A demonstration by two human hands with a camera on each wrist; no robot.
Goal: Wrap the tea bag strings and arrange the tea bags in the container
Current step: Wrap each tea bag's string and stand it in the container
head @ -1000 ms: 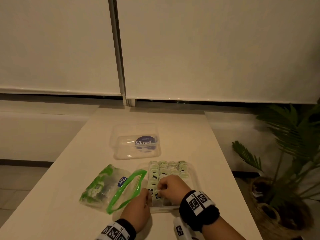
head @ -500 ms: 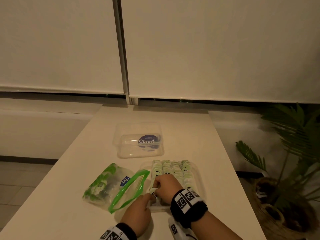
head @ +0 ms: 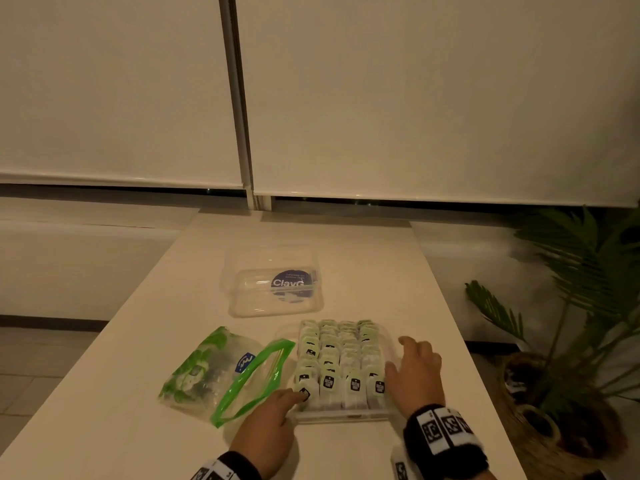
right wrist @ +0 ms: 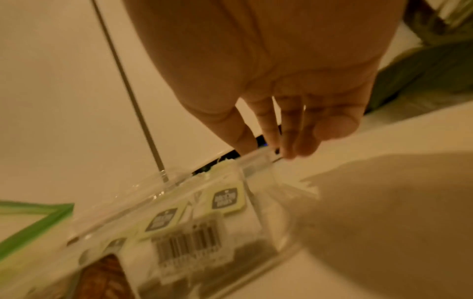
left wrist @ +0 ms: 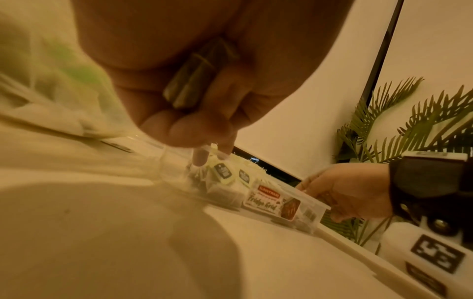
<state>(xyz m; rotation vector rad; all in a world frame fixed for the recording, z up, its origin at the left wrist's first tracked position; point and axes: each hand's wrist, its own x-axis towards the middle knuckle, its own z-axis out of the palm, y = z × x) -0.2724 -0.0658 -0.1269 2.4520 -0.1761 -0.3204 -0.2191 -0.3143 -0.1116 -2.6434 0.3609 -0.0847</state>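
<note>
A clear container [head: 339,415] full of rows of green-tagged tea bags [head: 346,362] sits near the table's front edge. My left hand [head: 294,398] is at its front-left corner, with the index fingertip [left wrist: 199,161] on the corner tea bag [left wrist: 225,174]. Its other fingers curl round a small folded greenish packet [left wrist: 194,81] in the palm, which looks like a tea bag. My right hand [head: 405,355] lies with straight fingers [right wrist: 289,141] against the container's right wall [right wrist: 258,161]. Two tea bag tags [right wrist: 225,198] show through that wall.
The clear lid [head: 273,282] with a blue round label lies further back on the table. A green zip bag [head: 225,368] lies open just left of the container. A potted palm [head: 571,306] in a woven basket [head: 540,410] stands off the table's right edge.
My right hand has left the front-left tea bags and moved to the container's right side, its fingers now straight. My left hand stays at the front-left corner.
</note>
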